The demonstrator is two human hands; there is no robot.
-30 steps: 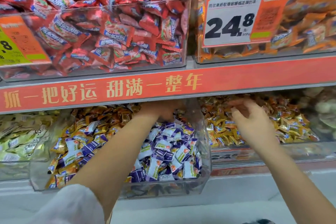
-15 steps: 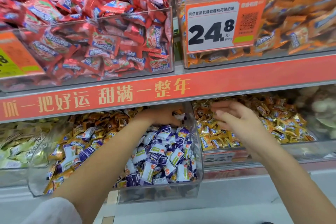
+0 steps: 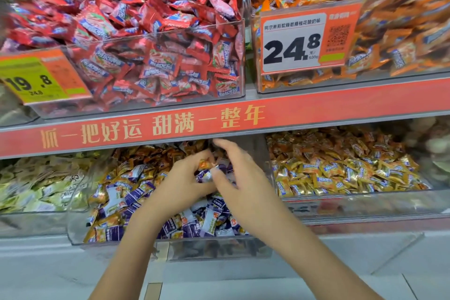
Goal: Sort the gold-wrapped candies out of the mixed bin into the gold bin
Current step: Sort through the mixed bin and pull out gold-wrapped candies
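The clear mixed bin [image 3: 117, 238] on the lower shelf holds purple-white and gold-wrapped candies. Over its back part, my left hand [image 3: 181, 185] has curled fingers and pinches a gold-wrapped candy [image 3: 205, 164] with a purple one just under it. My right hand [image 3: 243, 178] is right beside it. Its thumb tip touches those candies and its index finger points up, fairly straight. The gold bin [image 3: 365, 204], full of gold candies, stands to the right of the mixed bin.
A red shelf strip [image 3: 316, 109] with gold lettering hangs low over both bins. Above it stand a bin of red candies [image 3: 151, 61] and a bin of orange candies [image 3: 394, 39] with a price tag. A bin of pale green candies [image 3: 36, 190] is at the lower left.
My right hand has moved left, from over the gold bin to my left hand over the mixed bin. My left hand has lifted candies off the pile. The camera has moved closer.
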